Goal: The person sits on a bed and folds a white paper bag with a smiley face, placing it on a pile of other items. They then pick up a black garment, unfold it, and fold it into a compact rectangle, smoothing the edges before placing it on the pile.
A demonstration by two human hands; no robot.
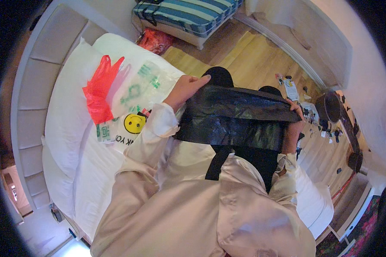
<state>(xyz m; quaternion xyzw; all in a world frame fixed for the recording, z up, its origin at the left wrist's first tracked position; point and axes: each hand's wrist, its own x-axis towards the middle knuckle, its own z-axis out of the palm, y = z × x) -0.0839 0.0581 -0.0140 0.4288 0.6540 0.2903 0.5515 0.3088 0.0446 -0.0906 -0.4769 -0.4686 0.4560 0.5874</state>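
Observation:
A black plastic bag (234,119), its top part folded over, is stretched across my lap. My left hand (186,90) grips its upper left corner, with the thumb on top. At the right corner, the fingers of my right hand (294,123) are closed round the bag's edge. Whether the bag holds anything cannot be told. To the left on the bed lie a red plastic bag (101,93) and a clear plastic bag with green print (135,93). A bag print with a yellow smiley face (135,123) shows beside my left sleeve.
I am seated on a bed with white bedding (99,167) and a padded headboard (35,106). Ahead stands a bed base with a blue striped mattress (193,14), a red bag (154,40) beside it. Small items and a dark round object (328,107) are on the wooden floor at right.

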